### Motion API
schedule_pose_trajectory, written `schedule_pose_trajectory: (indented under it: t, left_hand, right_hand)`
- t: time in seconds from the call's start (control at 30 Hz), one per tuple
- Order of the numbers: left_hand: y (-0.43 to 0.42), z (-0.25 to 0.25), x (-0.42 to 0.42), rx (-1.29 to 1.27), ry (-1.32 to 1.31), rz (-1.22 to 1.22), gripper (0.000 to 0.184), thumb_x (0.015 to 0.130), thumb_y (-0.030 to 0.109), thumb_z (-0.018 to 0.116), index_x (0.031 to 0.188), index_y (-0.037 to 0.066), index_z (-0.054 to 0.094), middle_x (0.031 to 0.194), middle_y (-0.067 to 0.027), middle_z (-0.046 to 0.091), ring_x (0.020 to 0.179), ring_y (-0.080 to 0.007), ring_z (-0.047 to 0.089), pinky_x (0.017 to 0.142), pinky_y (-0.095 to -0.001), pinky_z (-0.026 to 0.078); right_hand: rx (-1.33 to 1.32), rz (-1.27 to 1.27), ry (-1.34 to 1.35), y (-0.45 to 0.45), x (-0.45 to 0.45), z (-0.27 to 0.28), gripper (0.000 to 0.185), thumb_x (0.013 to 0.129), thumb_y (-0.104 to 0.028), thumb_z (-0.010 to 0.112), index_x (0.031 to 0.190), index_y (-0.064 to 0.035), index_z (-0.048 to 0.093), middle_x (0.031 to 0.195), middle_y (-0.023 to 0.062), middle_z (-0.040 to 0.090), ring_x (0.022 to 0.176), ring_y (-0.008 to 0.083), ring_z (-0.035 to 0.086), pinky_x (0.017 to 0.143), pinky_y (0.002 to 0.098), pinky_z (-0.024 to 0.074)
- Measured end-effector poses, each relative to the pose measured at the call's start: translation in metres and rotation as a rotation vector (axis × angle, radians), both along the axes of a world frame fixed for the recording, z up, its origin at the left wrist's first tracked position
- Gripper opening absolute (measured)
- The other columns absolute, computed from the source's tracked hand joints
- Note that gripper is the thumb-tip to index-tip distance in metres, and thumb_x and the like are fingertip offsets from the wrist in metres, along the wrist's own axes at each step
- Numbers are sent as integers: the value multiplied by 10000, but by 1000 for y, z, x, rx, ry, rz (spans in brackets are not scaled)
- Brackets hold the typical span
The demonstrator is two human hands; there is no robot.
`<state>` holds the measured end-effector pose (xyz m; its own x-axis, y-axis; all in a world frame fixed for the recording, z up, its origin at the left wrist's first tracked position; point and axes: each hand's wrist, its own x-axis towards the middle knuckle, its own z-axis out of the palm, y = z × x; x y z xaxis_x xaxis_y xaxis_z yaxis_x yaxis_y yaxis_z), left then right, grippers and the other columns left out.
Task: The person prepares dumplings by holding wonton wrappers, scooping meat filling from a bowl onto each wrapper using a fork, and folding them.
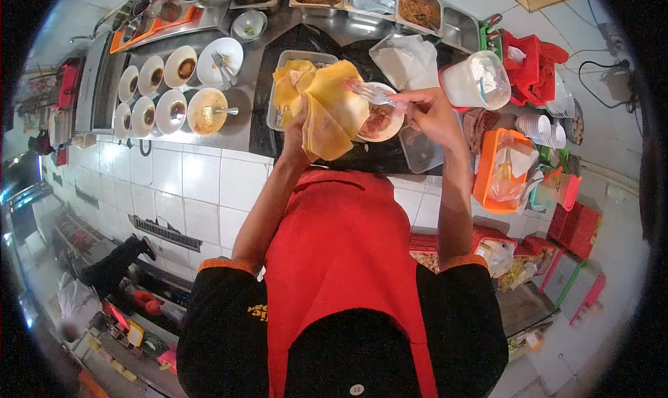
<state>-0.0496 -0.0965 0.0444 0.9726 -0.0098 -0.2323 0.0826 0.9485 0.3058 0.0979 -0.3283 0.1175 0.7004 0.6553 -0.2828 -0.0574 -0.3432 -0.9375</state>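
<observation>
My left hand (299,135) is closed around a fanned stack of yellow dough wrappers (330,120), held up over the counter. In my right hand (433,116) is a fork (372,92), gripped by its handle. The fork's tines touch or hover just over the top wrapper, near a reddish smear; I cannot tell which. Beneath the fork sits a white bowl (390,135) of reddish minced filling, partly covered by the wrappers. A rectangular tray (272,113) shows behind the stack, its contents mostly hidden.
Several sauce bowls (170,111) stand in two rows at left, beside a bowl with a fork (209,123). Metal food pans (419,12) line the back. To the right are a tub of white powder (476,81) and an orange basket (487,182). Another person (108,273) is at lower left.
</observation>
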Motion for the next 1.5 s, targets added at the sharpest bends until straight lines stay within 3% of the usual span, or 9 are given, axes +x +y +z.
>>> schedule_pose_trajectory:
  t: [0.17,0.27,0.37,0.73,0.83,0.9,1.0,1.27,1.5]
  left_hand:
    - [31,-13,-5,91,87,209,516,1015,434,379,1377,71,432,1310,-124,548,1166,-280,571,995,-445,475]
    - [51,-16,-11,38,63,196,514,1004,465,392,1323,73,486,1234,-116,590,1099,-277,603,942,-443,505]
    - [53,-18,-13,124,177,283,488,1006,462,389,1249,65,538,1144,-105,629,1016,-268,633,883,-430,532]
    - [47,-35,-12,107,263,221,499,1005,449,402,1266,41,523,1154,-112,625,1031,-259,633,884,-410,536]
    - [36,-33,-13,199,305,197,496,1006,447,407,1274,44,514,1162,-116,620,1038,-262,630,886,-417,536]
    - [26,-29,-10,313,278,206,484,1008,435,409,1291,53,501,1163,-122,616,1024,-270,633,888,-432,534]
    - [12,-36,-5,-9,200,61,484,1012,413,406,1326,52,477,1219,-138,598,1068,-288,624,923,-451,523]
    - [-14,-1,12,-211,-25,-19,544,1018,449,347,1372,44,433,1313,-148,556,1171,-297,580,1013,-460,471]
    - [1,0,9,-144,-50,31,526,1025,431,346,1384,53,416,1328,-151,537,1172,-294,577,1000,-444,480]
  right_hand:
    - [-103,-31,52,-28,7,-37,275,871,25,523,1014,-53,744,696,55,695,613,96,595,579,274,472]
    - [-628,119,-401,-35,-10,-100,228,737,-112,670,935,-161,772,811,175,693,750,328,685,707,398,544]
    - [-741,41,-556,-34,-29,-152,198,695,-100,705,873,-156,772,840,163,703,799,327,690,719,416,549]
    - [-864,154,-595,-38,-20,-115,201,718,-94,675,896,-116,765,850,179,694,824,348,665,737,444,527]
    - [-838,107,-466,-57,-4,-93,263,696,-36,694,927,-139,767,825,124,715,807,269,703,716,368,552]
    - [-246,67,-90,-71,12,-98,304,759,29,640,1015,-95,748,839,79,720,728,156,662,657,286,513]
    - [0,-8,-62,-44,-1,-42,341,805,112,554,1046,-51,731,879,58,716,680,77,567,613,232,452]
    - [210,-256,-502,17,-33,-49,245,853,107,567,1017,3,717,856,68,634,671,92,536,611,217,430]
    - [218,-223,-166,-1,-27,5,340,817,157,491,993,-11,728,838,83,676,713,105,588,620,219,433]
